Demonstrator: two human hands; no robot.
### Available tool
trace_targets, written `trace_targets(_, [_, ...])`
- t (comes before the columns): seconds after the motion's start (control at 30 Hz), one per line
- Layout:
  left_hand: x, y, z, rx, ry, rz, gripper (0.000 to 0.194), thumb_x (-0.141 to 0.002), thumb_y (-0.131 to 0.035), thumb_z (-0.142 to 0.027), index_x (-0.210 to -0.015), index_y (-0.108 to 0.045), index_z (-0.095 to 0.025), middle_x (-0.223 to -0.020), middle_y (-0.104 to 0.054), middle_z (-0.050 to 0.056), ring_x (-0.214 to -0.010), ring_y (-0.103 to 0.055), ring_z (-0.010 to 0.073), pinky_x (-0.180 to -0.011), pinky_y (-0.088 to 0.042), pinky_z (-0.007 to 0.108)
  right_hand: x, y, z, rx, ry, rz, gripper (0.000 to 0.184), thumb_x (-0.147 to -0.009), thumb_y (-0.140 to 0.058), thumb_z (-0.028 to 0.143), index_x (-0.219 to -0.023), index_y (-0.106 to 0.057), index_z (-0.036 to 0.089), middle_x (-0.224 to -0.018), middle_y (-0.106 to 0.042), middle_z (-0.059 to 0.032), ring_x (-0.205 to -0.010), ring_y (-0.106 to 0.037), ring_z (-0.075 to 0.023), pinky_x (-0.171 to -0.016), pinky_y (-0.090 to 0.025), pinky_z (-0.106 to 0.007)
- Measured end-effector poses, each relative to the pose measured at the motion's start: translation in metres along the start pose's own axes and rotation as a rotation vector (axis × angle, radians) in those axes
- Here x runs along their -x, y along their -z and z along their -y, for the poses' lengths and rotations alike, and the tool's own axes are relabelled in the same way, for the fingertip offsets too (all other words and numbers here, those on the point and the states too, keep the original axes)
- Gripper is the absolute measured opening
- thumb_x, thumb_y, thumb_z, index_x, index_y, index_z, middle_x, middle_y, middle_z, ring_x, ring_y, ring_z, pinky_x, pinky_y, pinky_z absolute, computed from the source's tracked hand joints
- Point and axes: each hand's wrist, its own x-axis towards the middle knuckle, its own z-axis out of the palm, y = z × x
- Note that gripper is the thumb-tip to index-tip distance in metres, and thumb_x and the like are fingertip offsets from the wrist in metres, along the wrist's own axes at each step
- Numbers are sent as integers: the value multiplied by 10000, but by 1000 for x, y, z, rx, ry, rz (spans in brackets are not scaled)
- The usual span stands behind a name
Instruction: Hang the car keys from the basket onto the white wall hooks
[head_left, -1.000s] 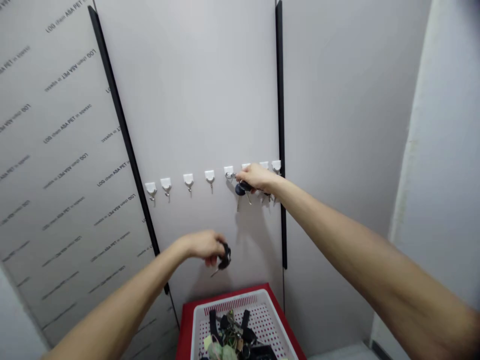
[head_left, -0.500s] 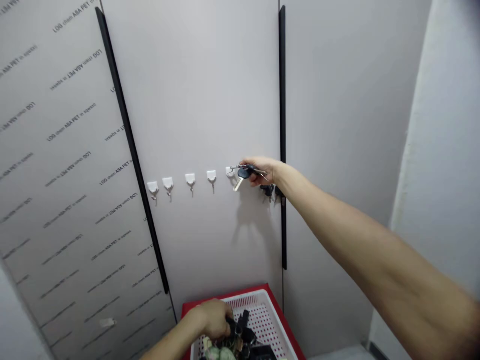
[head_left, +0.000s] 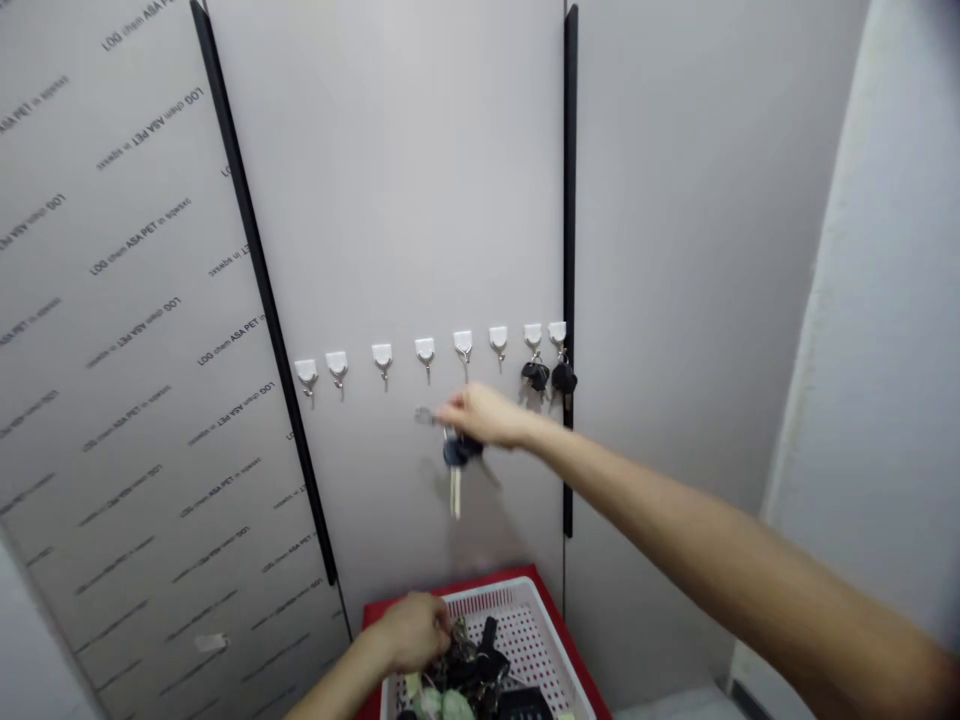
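Observation:
My right hand (head_left: 480, 412) is closed on a bunch of keys (head_left: 454, 455) with dark heads, held in front of the panel just below the row of hooks. The metal ring sticks out to the left of its fingertips, and the blades hang down. My left hand (head_left: 418, 630) is over the left side of a white perforated basket (head_left: 551, 640). Its fingers curl down at a heap of keys (head_left: 480, 660); what they grip, if anything, I cannot make out. Two bunches, one with black heads (head_left: 535, 376) and another (head_left: 564, 378), hang from the two rightmost hooks.
Several white hooks, such as this bare hook (head_left: 425, 350), run across the pale cabinet panel (head_left: 390, 200). Long black handles (head_left: 570, 200) border the panel. The basket stands on a red surface (head_left: 540, 580). Printed film (head_left: 135, 400) covers the left panel.
My left hand has gone down from mid-air, where it held a dark-headed key, into the basket. My right hand has brought its keys away from the hooks, downward and slightly left.

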Motion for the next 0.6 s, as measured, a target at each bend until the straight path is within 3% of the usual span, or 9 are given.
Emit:
trace_targets(0.07, [10, 11, -5, 21, 92, -40, 256, -533, -356, -183, -685, -560, -162, -521, -495, -9, -489, -447, 98, -409, -308, 177, 23, -41, -32, 126, 9, 49, 281, -638, -412, 351, -437, -429, 157, -361, -339, 35, -357, -305, -52, -351, -241, -189])
trace_targets(0.13, [19, 18, -11, 23, 171, 22, 214, -516, -381, -164, -624, -564, -142, -500, -484, -16, -466, -436, 88, -407, -316, 171, 43, -80, -65, 158, -71, 98, 274, -636, -412, 348, -422, -443, 180, -381, -403, 15, -393, -356, -83, -371, -261, -213])
trace_targets(0.2, [25, 23, -16, 6, 192, 105, 185, -497, -402, -151, -587, -564, -134, -482, -476, -19, -443, -429, 89, -397, -317, 178, 56, -102, -89, 144, -144, 140, 264, -634, -408, 373, -434, -468, 213, -420, -477, 4, -439, -418, -126, -394, -291, -243])
trace_targets(0.23, [27, 26, -20, -14, 188, 104, 181, -495, -408, -150, -586, -564, -133, -483, -480, -16, -445, -433, 93, -400, -320, 184, 59, -102, -96, 106, -142, 121, 248, -643, -396, 383, -472, -489, 231, -466, -516, 0, -471, -446, -144, -416, -315, -256])
trace_targets(0.3, [27, 36, -30, -42, 119, -7, 195, -517, -409, -163, -628, -566, -132, -531, -515, -3, -491, -456, 107, -441, -343, 198, 60, -80, -99, 28, -110, -71, 182, -654, -390, 373, -604, -522, 259, -615, -572, -13, -557, -489, -165, -497, -365, -271])
trace_targets(0.43, [7, 81, -69, 76, -81, -427, 286, -600, -414, -235, -839, -517, -118, -790, -561, 57, -698, -490, 128, -620, -374, 214, 48, 12, -90, 129, -90, -862, 263, -660, -389, 318, -889, -461, 210, -888, -519, -72, -759, -483, -178, -676, -365, -282])
trace_targets(0.5, [-13, 108, -97, 206, -132, -595, 354, -624, -422, -284, -926, -470, -106, -879, -541, 86, -758, -490, 132, -651, -372, 212, 39, 47, -90, 215, -170, -973, 317, -647, -403, 341, -920, -447, 186, -874, -517, -73, -763, -481, -179, -652, -365, -293])
trace_targets(0.6, [-48, 140, -141, 395, -118, -802, 398, -640, -430, -291, -994, -420, -110, -888, -543, 99, -739, -508, 131, -641, -377, 221, 24, 66, -97, 299, -302, -892, 352, -627, -425, 352, -940, -451, 193, -744, -549, -45, -678, -496, -169, -581, -362, -282])
